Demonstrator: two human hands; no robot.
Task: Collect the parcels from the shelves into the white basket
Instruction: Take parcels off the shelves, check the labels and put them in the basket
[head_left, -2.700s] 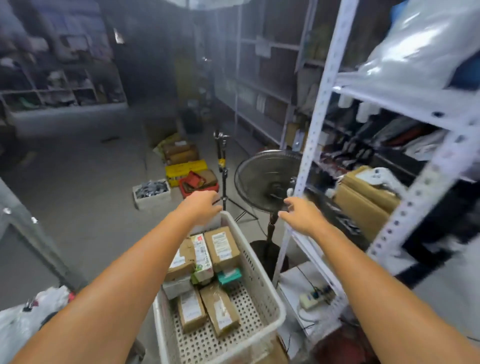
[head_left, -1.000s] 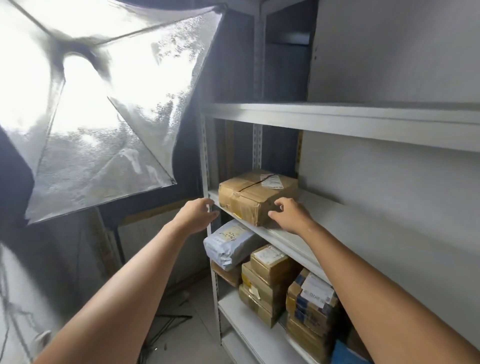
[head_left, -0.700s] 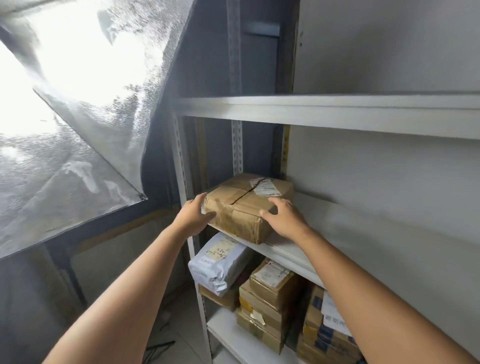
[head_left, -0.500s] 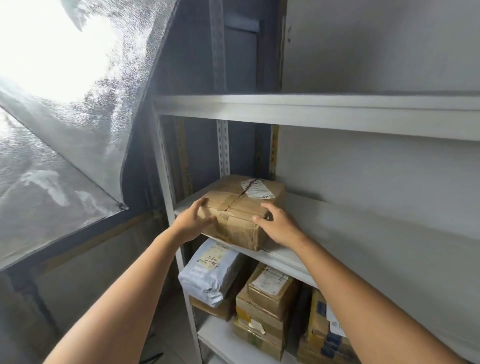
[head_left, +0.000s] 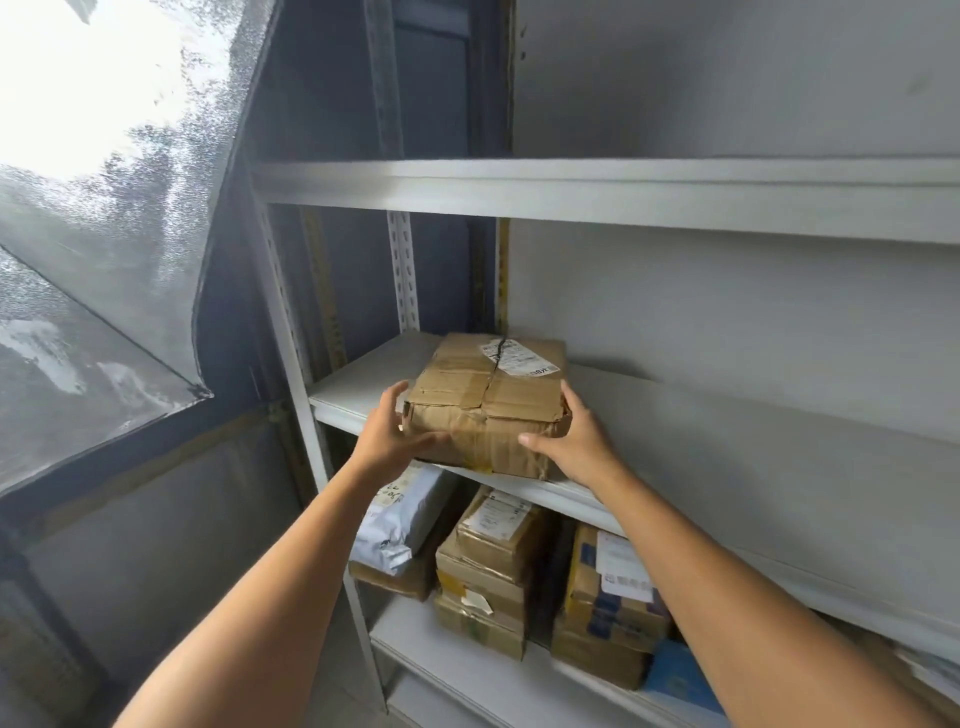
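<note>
Head | left hand (head_left: 387, 441) and right hand (head_left: 576, 441) clasp crinkled, taped, boxy cardboard parcel (head_left: 483, 395) | at smooth pale metal shelf (head_left: 358, 384) edge

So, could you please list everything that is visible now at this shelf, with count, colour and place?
brown taped cardboard parcel: one, brown, front edge of the middle shelf, between both hands.
white metal shelf unit: one, white, centre and right.
grey plastic mailer bag: one, grey, lower shelf, left end.
stacked brown cardboard boxes: at least four, brown, lower shelf.
blue-printed cardboard box: one, brown and blue, lower shelf, right.
silver reflective sheet: one, silver, left.
left hand: one, grips the parcel's left corner.
right hand: one, grips its right corner.
</note>
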